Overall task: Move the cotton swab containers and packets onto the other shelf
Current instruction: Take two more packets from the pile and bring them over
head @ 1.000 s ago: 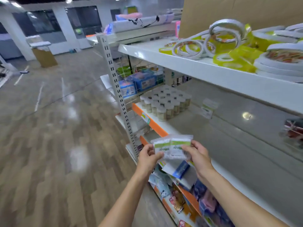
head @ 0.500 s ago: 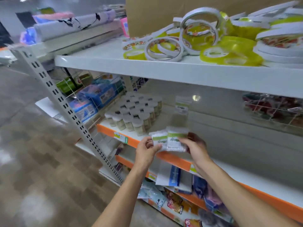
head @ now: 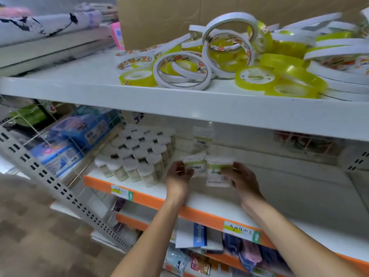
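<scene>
Holding two packets over the white shelf [head: 219, 204], both hands now farther in than half a second ago, past the orange edge [head: 151, 196]. Left hand [head: 178, 173] pinching the left packet [head: 194, 165] at its lower corner; right hand [head: 242, 176] pinching the right packet [head: 218, 172] by its right side. Packets side by side, just apart, raised off the board. Judged: carry nearly complete, set-down pending.

Just left of the left hand: containers [head: 139, 152], white-capped, packed in rows on the same shelf, already moved by the look of it. Beyond the fingers, against the back panel: one more packet [head: 201, 138], blurred. Right of the right hand: bare white board.

Above the hands: upper shelf [head: 179, 104] with tape rolls [head: 219, 62] heaped before a cardboard sheet [head: 159, 19]. Below the wrists: lower tier with mixed goods, too blurred to name. Far left: wire basket with blue packs [head: 79, 136], perforated upright [head: 60, 188], wood-pattern floor [head: 30, 236].
</scene>
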The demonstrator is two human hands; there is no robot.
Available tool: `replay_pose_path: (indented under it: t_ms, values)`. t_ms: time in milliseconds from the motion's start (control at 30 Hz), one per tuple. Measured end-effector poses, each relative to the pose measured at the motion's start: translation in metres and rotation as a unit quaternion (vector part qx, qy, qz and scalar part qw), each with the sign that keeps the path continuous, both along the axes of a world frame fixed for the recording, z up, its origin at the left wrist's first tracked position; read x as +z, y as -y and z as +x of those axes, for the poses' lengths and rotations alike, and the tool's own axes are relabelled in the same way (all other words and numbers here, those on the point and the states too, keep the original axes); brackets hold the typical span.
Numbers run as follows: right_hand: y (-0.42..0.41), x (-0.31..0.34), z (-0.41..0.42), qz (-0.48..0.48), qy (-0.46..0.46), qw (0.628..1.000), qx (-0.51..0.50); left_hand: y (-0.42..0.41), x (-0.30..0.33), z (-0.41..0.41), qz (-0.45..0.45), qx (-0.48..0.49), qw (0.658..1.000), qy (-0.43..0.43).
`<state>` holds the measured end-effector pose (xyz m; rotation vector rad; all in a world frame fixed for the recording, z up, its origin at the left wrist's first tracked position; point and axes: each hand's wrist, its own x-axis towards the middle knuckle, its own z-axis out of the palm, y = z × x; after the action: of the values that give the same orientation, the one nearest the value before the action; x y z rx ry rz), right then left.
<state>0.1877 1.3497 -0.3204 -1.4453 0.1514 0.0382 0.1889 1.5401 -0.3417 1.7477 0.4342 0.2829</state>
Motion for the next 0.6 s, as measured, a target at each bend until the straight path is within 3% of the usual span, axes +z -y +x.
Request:
replay_pose_path:
  t_ms: [233,433,600]
  values:
    - [-0.012,0.003,0.016,0.017,0.039,0.998,-0.048,-0.009,0.001,0.056,0.087,-0.078,0.993,0.009]
    - [-0.022,-0.005,0.027,0.016,0.049,0.995,-0.085,-0.015,-0.001,0.084,0.038,-0.091,0.995,0.019]
    - [-0.027,-0.019,0.033,-0.017,0.048,0.992,-0.112,-0.009,-0.01,0.102,-0.018,-0.045,0.999,0.014]
